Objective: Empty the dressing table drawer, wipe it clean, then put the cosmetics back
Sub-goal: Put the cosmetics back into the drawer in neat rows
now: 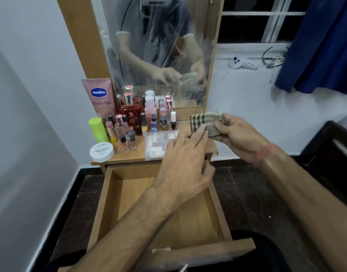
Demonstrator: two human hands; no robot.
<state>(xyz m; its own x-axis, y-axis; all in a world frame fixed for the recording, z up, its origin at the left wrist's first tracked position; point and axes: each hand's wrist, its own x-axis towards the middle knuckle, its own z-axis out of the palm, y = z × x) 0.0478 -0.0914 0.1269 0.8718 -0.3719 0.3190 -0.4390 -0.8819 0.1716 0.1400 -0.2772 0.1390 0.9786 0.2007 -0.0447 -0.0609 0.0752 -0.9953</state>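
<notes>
Near: drawer point(168, 218) pulled out, bare inside. Right hand point(239, 134) grip pinching folded checked cloth point(205, 122) above counter point(129, 156); left hand point(185, 163) fingertips touching its edge. Cosmetics point(129, 122) crowded far left. Best folded flat, then wiped corner to corner.

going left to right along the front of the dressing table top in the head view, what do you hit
white round nail polish remover tub → small clear glass nail polish bottles → clear plastic compartment box → left hand → checked folded cloth → right hand
</notes>
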